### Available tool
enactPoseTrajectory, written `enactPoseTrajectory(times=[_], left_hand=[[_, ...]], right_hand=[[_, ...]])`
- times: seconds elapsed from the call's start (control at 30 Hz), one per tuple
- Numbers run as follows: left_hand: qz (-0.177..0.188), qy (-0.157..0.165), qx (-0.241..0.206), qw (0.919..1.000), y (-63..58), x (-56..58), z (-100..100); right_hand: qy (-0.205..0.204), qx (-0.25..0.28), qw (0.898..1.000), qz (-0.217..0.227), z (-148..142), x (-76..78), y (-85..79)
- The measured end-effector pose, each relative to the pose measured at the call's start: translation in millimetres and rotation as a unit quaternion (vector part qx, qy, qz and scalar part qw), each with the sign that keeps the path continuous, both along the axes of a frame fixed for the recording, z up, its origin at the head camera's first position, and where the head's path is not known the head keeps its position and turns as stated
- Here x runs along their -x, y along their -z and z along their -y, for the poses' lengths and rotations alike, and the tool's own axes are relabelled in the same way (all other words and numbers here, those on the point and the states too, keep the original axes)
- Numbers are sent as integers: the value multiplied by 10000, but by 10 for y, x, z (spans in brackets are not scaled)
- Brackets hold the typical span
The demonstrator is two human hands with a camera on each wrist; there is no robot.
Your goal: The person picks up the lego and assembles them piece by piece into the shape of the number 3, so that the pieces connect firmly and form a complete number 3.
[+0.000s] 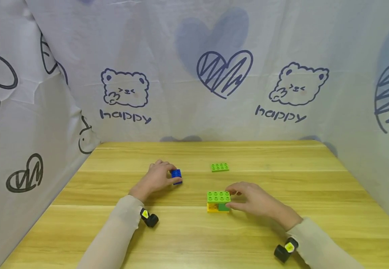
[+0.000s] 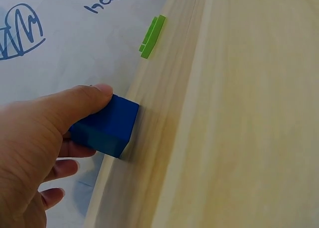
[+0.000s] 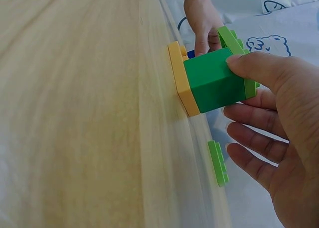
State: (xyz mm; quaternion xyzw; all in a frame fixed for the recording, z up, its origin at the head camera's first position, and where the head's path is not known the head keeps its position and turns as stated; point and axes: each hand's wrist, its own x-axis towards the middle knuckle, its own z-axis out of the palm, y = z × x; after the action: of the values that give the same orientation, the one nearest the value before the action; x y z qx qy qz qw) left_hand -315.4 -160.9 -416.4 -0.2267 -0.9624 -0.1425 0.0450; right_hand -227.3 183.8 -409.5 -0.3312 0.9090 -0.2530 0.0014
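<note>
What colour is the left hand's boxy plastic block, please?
The block is blue, clearest in the left wrist view.

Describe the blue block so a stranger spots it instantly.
On the wooden table, find the left hand. It pinches the blue block, small and studded. Its colour sets it apart from the loose green plate and the green-and-yellow stack.

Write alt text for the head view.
A person's left hand holds a small blue block and the right hand holds a block stack with a light green top plate, dark green block and yellow base, at a wooden table. A loose light green plate lies farther back, before a pale printed cloth.
</note>
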Motion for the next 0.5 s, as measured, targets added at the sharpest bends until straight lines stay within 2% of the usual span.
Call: enactPoseTrajectory(times=[0.27,0.5], left_hand=[[63,24,-52,10000,-24,3,-22],[-133,229,-167,9995,-142,-59,-135]], right_hand=[[12,4,10000,73,1,7,13],[17,-2,10000,87,-2,9,14]])
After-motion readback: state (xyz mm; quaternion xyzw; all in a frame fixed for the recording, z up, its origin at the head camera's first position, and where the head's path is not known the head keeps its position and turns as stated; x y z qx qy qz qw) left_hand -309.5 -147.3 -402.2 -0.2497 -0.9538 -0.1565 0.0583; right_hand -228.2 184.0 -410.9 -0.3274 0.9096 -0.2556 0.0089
